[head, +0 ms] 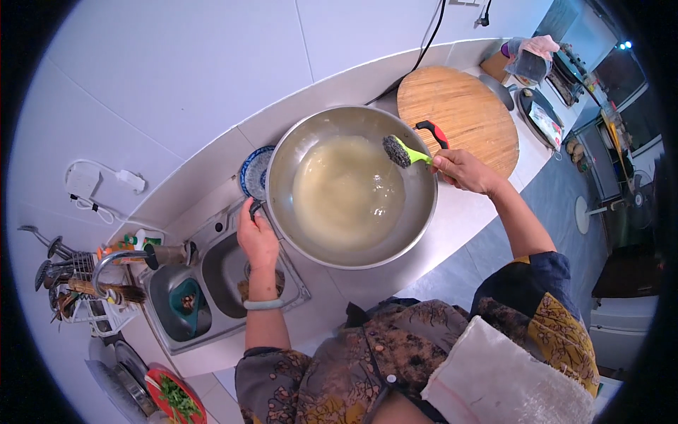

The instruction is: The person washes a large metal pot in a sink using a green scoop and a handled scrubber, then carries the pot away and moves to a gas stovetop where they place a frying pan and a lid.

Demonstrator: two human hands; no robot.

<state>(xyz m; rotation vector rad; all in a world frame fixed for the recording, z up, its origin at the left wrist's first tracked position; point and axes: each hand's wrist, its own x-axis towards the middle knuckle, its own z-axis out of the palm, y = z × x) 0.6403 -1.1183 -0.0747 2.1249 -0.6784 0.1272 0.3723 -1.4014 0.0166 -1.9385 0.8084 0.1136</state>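
Observation:
A large metal wok (352,257) stands on the counter before me with cloudy yellowish liquid (344,191) in it. My left hand (258,238) grips the wok's dark side handle (255,208), on the side by the sink. Over the opposite part of the wok, my right hand (466,170) holds a scrubbing brush by its bright green handle (418,155). The brush's dark steel-wool head (396,151) hangs above the liquid, near the inner wall. Beyond it is the wok's second handle, red and black (435,133), with no hand on it.
A round wooden board (461,114) lies right of the wok. Behind the wok's left rim sits a blue-patterned dish (255,175). The double sink (225,275), its faucet (114,259) and a utensil rack (87,286) are at left. A red basket of greens (177,395) is lower left.

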